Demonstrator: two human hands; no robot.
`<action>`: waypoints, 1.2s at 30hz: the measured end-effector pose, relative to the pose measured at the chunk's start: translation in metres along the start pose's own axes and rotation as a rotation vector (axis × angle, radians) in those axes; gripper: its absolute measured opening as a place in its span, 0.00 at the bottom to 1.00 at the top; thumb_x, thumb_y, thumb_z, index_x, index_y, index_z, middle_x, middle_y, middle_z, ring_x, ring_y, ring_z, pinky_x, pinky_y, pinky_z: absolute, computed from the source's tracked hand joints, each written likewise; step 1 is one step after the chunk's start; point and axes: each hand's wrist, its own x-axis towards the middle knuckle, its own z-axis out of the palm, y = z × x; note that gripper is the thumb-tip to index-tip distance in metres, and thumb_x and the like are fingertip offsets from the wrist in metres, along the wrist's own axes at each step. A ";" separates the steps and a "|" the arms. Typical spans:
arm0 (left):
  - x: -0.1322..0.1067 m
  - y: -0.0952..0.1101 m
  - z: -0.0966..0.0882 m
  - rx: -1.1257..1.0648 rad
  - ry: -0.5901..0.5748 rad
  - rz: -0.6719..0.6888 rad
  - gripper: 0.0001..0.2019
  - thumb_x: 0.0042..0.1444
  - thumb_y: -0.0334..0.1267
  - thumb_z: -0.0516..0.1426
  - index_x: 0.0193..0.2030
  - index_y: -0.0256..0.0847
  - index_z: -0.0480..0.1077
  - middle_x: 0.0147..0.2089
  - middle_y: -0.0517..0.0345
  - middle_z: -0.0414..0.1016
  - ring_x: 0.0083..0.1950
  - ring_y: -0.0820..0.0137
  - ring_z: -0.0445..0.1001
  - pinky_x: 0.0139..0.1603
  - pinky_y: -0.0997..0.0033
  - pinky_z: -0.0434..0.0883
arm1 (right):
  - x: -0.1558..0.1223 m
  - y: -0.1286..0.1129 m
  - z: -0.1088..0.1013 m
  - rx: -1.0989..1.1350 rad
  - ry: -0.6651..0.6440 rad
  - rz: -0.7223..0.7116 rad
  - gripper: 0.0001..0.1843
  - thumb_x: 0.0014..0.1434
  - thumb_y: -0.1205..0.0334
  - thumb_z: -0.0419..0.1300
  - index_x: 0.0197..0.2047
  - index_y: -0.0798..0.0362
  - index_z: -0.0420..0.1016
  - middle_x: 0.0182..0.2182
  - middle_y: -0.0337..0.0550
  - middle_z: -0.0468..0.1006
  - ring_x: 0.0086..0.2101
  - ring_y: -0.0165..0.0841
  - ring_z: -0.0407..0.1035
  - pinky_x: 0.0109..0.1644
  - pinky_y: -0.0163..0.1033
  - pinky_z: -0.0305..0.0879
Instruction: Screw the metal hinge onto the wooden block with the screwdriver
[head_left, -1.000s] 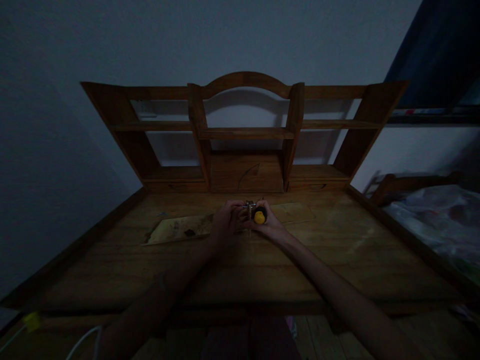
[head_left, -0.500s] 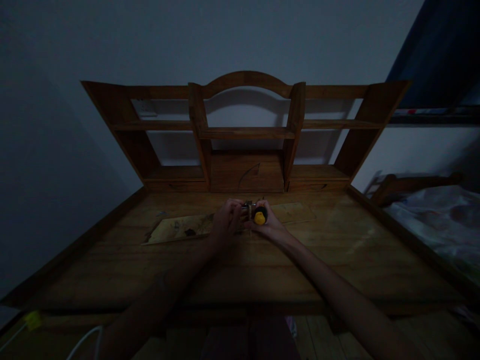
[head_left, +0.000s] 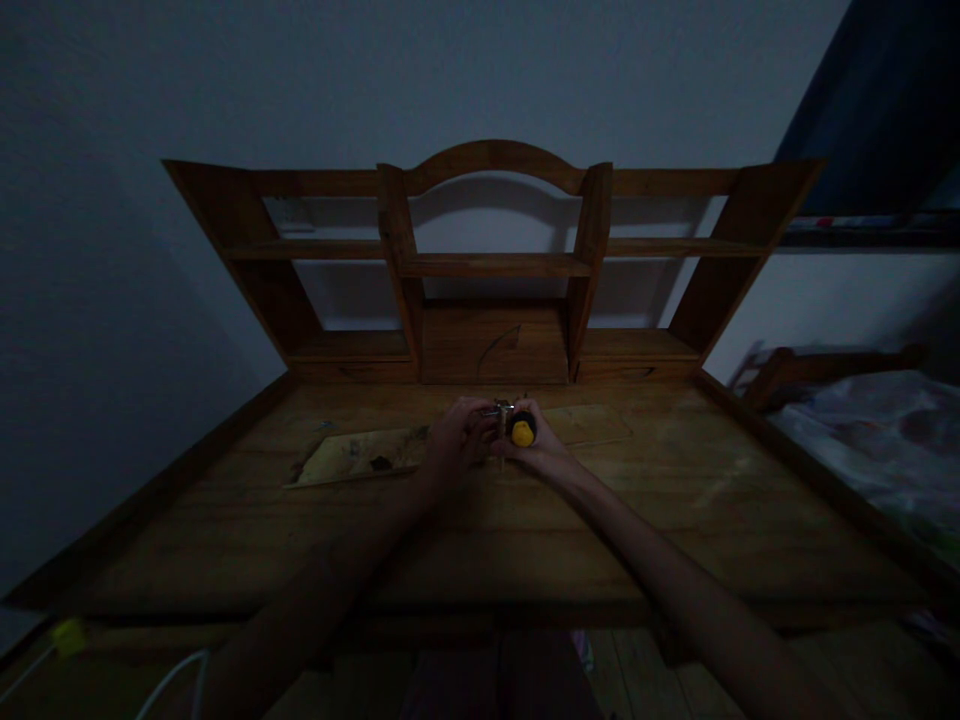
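Note:
My right hand (head_left: 541, 447) is closed around a tool with a black and yellow rounded end (head_left: 523, 430), probably a handle seen end-on. My left hand (head_left: 456, 443) has its fingers curled just beside it, at a small shiny metal piece (head_left: 495, 409) that shows between the two hands. A thin, light brown strip (head_left: 502, 450) stands upright below that metal piece. Dim light and the fingers hide most of what is held. Under the hands lies a worn, stained flat board or sheet (head_left: 352, 458), showing on both sides of them.
The wooden desk (head_left: 555, 560) has a shelf hutch (head_left: 495, 266) along its back against the wall. A small bit (head_left: 325, 424) lies left on the desktop. A white cable (head_left: 172, 680) and a yellow object (head_left: 69, 637) are at the lower left. Plastic-covered bedding (head_left: 877, 430) is at right.
The fingers of my left hand have shifted slightly to the right, closer to the tool. The black and yellow end has turned or tilted a little; my right hand stays nearly in place.

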 end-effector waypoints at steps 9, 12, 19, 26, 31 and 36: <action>-0.001 0.003 -0.004 0.011 0.056 0.036 0.09 0.68 0.40 0.50 0.47 0.45 0.71 0.44 0.56 0.78 0.46 0.68 0.77 0.47 0.65 0.75 | 0.000 -0.005 0.003 0.018 -0.002 0.009 0.35 0.38 0.58 0.78 0.41 0.45 0.58 0.35 0.32 0.67 0.34 0.32 0.67 0.37 0.37 0.63; -0.001 0.007 -0.005 -0.004 0.066 -0.009 0.10 0.69 0.42 0.50 0.46 0.46 0.71 0.44 0.55 0.78 0.45 0.68 0.78 0.46 0.65 0.75 | 0.000 0.000 0.002 0.079 -0.043 0.005 0.35 0.40 0.58 0.77 0.43 0.44 0.57 0.39 0.34 0.70 0.37 0.32 0.70 0.41 0.38 0.66; -0.002 0.009 -0.004 -0.007 0.041 -0.034 0.09 0.68 0.42 0.51 0.47 0.45 0.71 0.44 0.55 0.78 0.45 0.69 0.78 0.46 0.67 0.75 | -0.001 0.000 0.002 0.059 -0.024 0.017 0.34 0.40 0.59 0.77 0.43 0.45 0.58 0.37 0.32 0.69 0.34 0.29 0.67 0.37 0.35 0.63; -0.002 0.009 -0.003 -0.035 0.050 -0.094 0.09 0.67 0.43 0.53 0.48 0.47 0.71 0.45 0.56 0.79 0.46 0.68 0.78 0.47 0.66 0.74 | 0.000 -0.005 0.003 0.095 -0.013 0.023 0.33 0.41 0.61 0.77 0.41 0.46 0.59 0.36 0.32 0.69 0.35 0.29 0.67 0.38 0.35 0.62; -0.005 0.014 -0.003 -0.046 0.078 -0.146 0.10 0.69 0.42 0.50 0.49 0.45 0.70 0.46 0.54 0.79 0.47 0.67 0.77 0.48 0.63 0.73 | -0.001 -0.007 0.006 0.153 0.001 0.050 0.31 0.41 0.60 0.76 0.41 0.46 0.60 0.35 0.32 0.73 0.34 0.30 0.70 0.38 0.35 0.64; -0.001 0.008 -0.001 -0.058 0.107 -0.155 0.10 0.69 0.42 0.50 0.47 0.43 0.70 0.44 0.55 0.77 0.41 0.70 0.77 0.42 0.69 0.73 | -0.001 -0.005 0.004 0.201 0.030 0.077 0.29 0.44 0.58 0.76 0.42 0.46 0.61 0.35 0.32 0.75 0.35 0.31 0.72 0.39 0.37 0.68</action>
